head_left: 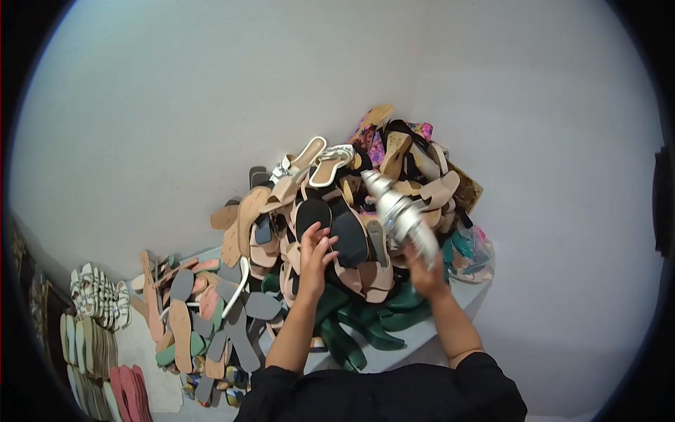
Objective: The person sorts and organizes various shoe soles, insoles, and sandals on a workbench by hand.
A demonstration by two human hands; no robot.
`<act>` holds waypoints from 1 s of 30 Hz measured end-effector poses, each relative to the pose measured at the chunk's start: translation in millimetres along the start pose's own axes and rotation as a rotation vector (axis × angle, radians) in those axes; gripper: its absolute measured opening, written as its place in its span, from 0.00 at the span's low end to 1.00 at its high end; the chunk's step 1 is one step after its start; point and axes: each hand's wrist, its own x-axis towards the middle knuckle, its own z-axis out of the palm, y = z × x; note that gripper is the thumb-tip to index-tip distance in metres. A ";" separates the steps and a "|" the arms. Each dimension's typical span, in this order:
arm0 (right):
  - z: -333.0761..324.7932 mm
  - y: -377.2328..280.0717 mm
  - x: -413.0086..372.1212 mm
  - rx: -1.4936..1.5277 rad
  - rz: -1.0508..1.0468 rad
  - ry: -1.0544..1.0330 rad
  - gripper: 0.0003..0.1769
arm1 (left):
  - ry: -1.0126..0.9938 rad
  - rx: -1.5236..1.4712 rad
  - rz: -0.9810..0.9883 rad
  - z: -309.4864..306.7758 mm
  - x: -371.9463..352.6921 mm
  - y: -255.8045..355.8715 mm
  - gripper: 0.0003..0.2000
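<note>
Observed at centre: a heap of sandals (349, 239), piled on a pale table (415, 342). Noted to its left: a spread of loose soles (181, 330). Found at the near side: green shoe-shaped forms (365, 323). Recorded at right: a plastic bag (467, 254). Logged for the left hand (314, 259): fingers parted, gripping nothing, before dark soles; cannot tell whether touching. For the right hand (424, 273): closed on the lower end of a silvery object (401, 214), motion-blurred, tilted, before the heap's right part.
</note>
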 end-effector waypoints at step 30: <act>108.4 -259.4 -199.5 1.241 1.075 -0.082 0.14 | 1.162 -0.417 0.830 -86.1 -498.0 72.3 0.19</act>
